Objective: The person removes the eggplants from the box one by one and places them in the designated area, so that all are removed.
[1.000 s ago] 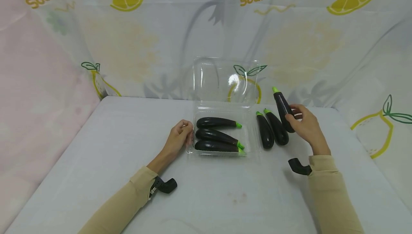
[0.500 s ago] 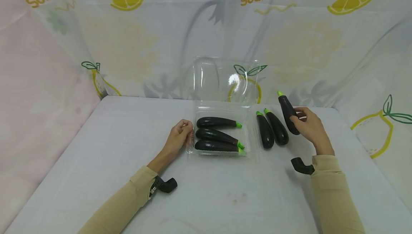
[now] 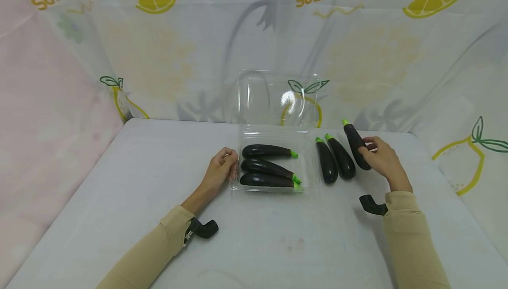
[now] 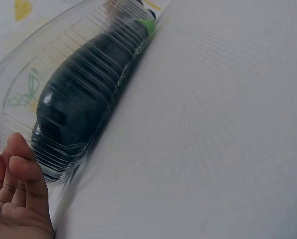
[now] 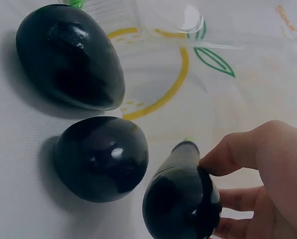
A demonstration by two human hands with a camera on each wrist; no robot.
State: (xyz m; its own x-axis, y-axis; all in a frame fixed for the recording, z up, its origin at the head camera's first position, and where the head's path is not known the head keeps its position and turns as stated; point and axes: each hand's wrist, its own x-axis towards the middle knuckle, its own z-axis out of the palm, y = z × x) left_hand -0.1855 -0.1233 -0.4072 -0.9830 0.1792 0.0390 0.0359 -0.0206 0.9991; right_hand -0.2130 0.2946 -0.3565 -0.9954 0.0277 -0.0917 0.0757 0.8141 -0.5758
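Observation:
My right hand point(image 3: 384, 160) pinches a dark eggplant point(image 3: 354, 141) with a green stem end, thumb on one side and fingers on the other. In the right wrist view that eggplant point(image 5: 180, 199) is seen from its round bottom. Left of it, two more eggplants point(image 3: 341, 156) lie side by side on the table. A clear plastic clamshell container point(image 3: 307, 145) stands with its lid up and three eggplants point(image 3: 267, 165) in its base. My left hand point(image 3: 217, 169) holds the container's left edge; its fingers point(image 4: 26, 169) lie against the ribbed wall.
The white table point(image 3: 254, 245) meets a cloth backdrop point(image 3: 206, 50) printed with lemons at its back edge. The raised clear lid point(image 3: 258, 99) stands just in front of that cloth. Each wrist wears a black camera mount point(image 3: 373, 205).
My right hand has moved rightward and lowered the eggplant towards the table, beside the other two. The left hand and the container have stayed in place.

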